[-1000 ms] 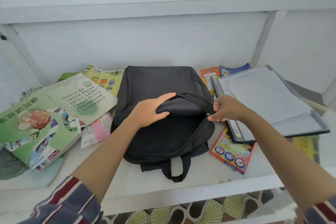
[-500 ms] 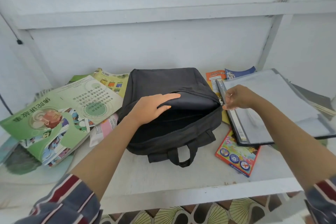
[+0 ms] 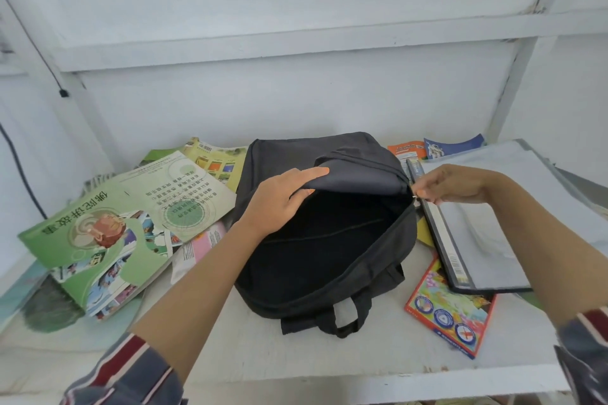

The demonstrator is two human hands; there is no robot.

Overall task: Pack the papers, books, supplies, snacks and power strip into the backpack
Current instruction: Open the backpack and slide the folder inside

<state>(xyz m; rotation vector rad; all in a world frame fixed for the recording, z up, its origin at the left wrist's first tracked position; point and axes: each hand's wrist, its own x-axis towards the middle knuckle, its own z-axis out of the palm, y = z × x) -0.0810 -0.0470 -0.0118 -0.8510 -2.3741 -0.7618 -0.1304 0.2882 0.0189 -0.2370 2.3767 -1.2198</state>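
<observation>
White shelf (image 3: 230,352), black backpack (image 3: 342,293) unzipped, dark interior (image 3: 329,240)

Wide gap beneath lifted backpack (image 3: 332,286) flap

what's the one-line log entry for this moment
backpack: unzipped | left hand: grips flap | right hand: pinches zipper pull | inside: nothing visible

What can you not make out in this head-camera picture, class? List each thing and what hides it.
Inside of the backpack: head view, too dark to tell whether it holds anything.
Zipper pull: head view, mostly covered by the right hand pinching it.
Pink packet: head view, partly under the green book; print too small.
Colourful box: head view, far end under the black folder.
</observation>
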